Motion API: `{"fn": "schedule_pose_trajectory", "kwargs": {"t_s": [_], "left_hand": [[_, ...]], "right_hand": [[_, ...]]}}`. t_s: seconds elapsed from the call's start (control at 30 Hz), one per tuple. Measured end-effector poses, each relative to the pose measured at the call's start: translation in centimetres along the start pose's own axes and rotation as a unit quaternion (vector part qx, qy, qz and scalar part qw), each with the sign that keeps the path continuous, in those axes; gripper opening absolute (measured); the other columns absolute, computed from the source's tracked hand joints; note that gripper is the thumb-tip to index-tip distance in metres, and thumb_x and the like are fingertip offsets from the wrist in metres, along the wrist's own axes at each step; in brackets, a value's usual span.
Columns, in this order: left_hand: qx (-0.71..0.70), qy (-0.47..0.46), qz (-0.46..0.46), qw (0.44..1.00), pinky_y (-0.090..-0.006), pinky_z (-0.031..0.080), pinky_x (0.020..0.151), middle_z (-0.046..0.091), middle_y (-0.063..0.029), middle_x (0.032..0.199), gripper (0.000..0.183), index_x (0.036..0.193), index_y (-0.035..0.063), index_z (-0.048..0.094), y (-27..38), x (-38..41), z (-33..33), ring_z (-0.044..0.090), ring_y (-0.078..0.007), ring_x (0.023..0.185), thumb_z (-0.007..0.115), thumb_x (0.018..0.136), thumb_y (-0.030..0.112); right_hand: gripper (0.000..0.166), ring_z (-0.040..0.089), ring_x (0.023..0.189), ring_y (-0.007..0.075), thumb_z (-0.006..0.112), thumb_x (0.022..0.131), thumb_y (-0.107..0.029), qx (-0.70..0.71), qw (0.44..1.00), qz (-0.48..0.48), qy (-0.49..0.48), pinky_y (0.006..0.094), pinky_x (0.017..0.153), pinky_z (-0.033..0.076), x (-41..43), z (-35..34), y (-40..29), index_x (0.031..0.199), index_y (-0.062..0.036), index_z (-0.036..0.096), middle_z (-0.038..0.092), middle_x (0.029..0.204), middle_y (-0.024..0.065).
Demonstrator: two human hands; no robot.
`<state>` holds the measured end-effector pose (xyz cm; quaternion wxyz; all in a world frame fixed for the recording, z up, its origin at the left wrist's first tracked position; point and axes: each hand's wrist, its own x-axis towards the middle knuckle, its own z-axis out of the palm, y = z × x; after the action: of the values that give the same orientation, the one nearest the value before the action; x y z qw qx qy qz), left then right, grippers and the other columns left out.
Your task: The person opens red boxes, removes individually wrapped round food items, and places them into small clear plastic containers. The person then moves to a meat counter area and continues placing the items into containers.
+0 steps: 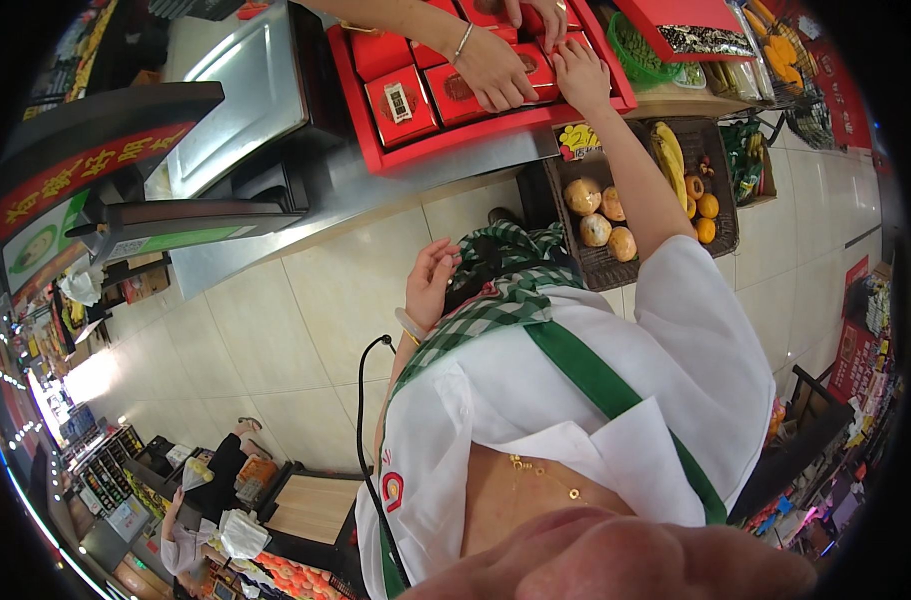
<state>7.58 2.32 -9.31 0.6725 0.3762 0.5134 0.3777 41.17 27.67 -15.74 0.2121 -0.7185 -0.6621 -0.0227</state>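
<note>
My right hand [581,75] reaches over a large red gift box [493,120] on the counter. Its fingertips touch a small red box [573,40] in the right end; whether they grip it is hidden. Several small red boxes [400,105] with round gold-brown prints sit in rows inside, one bearing a white label with writing. Another person's hand [497,79] with a silver bangle rests on a box in the front row. That person's other hand [549,22] is close to my right fingers. My left hand [429,277], above a pale bangle, hangs by my checked apron, loosely curled and holding nothing.
A metal counter edge [455,169] runs before me. Screen devices [178,225] stand left. A brown basket [605,279] holds fruit at right, with a green basket [626,56] and a red lid-like panel [688,26] above. Another person [193,525] is at lower left.
</note>
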Motion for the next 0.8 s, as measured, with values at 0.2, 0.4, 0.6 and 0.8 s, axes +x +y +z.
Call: {"fn": "schedule_pose_trajectory", "kwargs": {"t_s": [0.2,0.4,0.6,0.8], "left_hand": [[-0.005,-0.001,0.005,1.000,-0.0253,0.041,0.083,0.055,-0.0091,0.111,0.032,0.121,0.0036,0.044,-0.1,0.1,0.0,0.053,-0.0140,0.097,0.047,0.092,0.016],[0.001,-0.006,0.005,1.000,-0.0258,0.041,0.085,0.055,-0.0099,0.112,0.032,0.122,0.0045,0.044,0.0,0.1,0.1,0.053,-0.0144,0.097,0.045,0.093,0.016],[0.003,-0.007,0.004,1.000,-0.0257,0.041,0.085,0.055,-0.0093,0.112,0.031,0.122,0.0046,0.044,0.0,0.0,0.1,0.053,-0.0144,0.097,0.045,0.093,0.016],[-0.003,-0.007,-0.001,1.000,-0.0256,0.041,0.084,0.055,-0.0087,0.111,0.031,0.122,0.0049,0.044,-0.3,0.1,0.0,0.053,-0.0143,0.097,0.045,0.092,0.015]], "right_hand": [[0.043,0.033,0.126,0.0213,0.051,0.083,-0.039,-0.003,0.998,0.014,-0.055,0.0528,0.092,0.034,1.0,-1.0,0.2,0.121,-0.0205,0.050,0.041,0.133,0.0052],[0.070,0.030,0.126,0.0245,0.065,0.067,-0.043,-0.056,0.998,-0.030,0.009,0.0520,0.088,0.037,-0.9,-1.0,0.1,0.129,-0.0199,0.041,0.035,0.136,0.0069],[0.064,0.033,0.125,0.0235,0.063,0.067,-0.038,-0.041,0.997,-0.061,0.025,0.0532,0.089,0.034,-0.7,-2.1,-0.2,0.125,-0.0170,0.045,0.038,0.133,0.0040],[0.054,0.036,0.122,0.0217,0.059,0.070,-0.034,0.029,0.990,-0.100,0.097,0.0501,0.089,0.034,-0.3,-3.5,0.5,0.120,-0.0158,0.050,0.044,0.129,0.0031]]}}
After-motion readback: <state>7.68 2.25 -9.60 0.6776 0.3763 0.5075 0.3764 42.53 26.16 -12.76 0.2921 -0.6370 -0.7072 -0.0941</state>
